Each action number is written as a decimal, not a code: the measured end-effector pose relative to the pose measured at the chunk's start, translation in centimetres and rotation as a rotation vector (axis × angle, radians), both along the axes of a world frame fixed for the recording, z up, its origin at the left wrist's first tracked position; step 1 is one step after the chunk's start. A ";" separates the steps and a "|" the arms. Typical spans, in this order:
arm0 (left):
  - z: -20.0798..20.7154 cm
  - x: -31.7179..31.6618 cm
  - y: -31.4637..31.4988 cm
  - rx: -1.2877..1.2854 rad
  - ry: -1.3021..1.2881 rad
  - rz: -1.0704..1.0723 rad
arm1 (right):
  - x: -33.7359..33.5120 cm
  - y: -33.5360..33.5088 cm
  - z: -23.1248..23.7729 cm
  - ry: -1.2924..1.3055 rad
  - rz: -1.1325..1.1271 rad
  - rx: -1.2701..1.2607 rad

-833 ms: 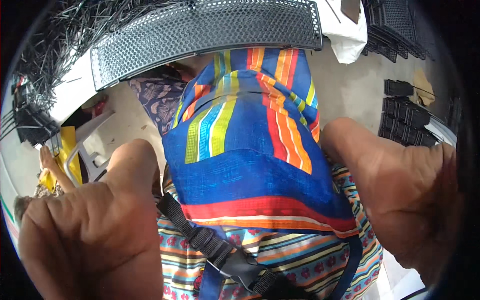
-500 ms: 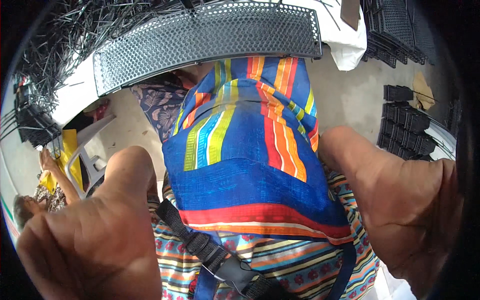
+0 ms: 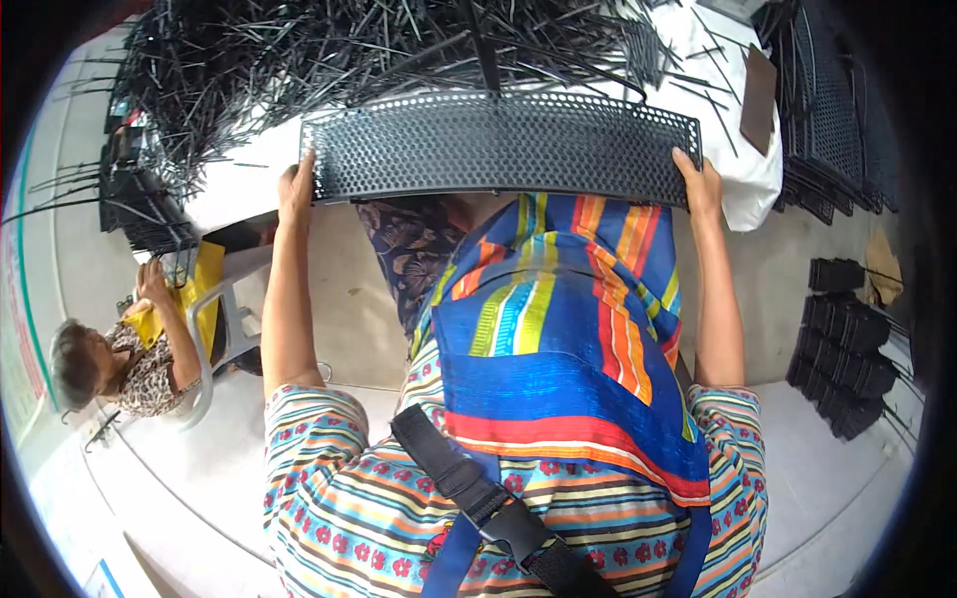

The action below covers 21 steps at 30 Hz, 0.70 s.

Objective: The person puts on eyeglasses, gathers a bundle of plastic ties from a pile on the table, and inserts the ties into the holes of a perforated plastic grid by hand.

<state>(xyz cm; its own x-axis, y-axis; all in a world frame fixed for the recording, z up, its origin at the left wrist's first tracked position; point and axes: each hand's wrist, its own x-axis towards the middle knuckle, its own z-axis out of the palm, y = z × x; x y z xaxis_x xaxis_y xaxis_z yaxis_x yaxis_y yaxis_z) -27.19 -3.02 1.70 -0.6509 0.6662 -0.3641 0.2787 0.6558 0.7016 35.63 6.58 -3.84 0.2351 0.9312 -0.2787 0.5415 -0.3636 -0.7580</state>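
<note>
A long black perforated mesh panel (image 3: 508,149) with a raised rim spans the space in front of me, at the near edge of the white-covered table. My left hand (image 3: 297,187) grips its left end, the thumb along the rim. At the right end my right hand (image 3: 701,185) has hold of it in the same way, thumb on top of the mesh. The fingers beneath the panel are hidden. A dark bar (image 3: 482,50) stands up behind the panel's far edge; whether it is joined to the panel I cannot tell.
A heap of thin black strips (image 3: 299,60) covers the table (image 3: 234,189) beyond the panel. A brown flat piece (image 3: 759,100) lies at right, near stacked mesh panels (image 3: 837,120). Black bundles (image 3: 842,349) stand on the floor. At left a person (image 3: 150,369) sits in a grey chair (image 3: 207,344).
Both hands, earlier raised close to the camera, have gone down and forward onto the panel's two ends. The view has shifted, and more of the strip heap shows.
</note>
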 end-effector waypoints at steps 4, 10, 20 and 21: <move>-1.0 -2.0 -0.9 -0.019 -0.347 0.002 | -0.2 0.7 0.7 -0.022 -0.023 -0.049; -1.1 -1.8 -1.0 0.033 -0.375 0.021 | 0.6 0.2 1.3 0.144 0.017 -0.036; -0.8 8.1 -3.8 0.147 -0.270 -0.160 | 7.4 1.8 3.3 0.407 -0.138 -0.122; -0.6 9.4 -3.5 0.156 -0.247 -0.199 | 8.7 1.9 3.0 0.387 -0.161 -0.122</move>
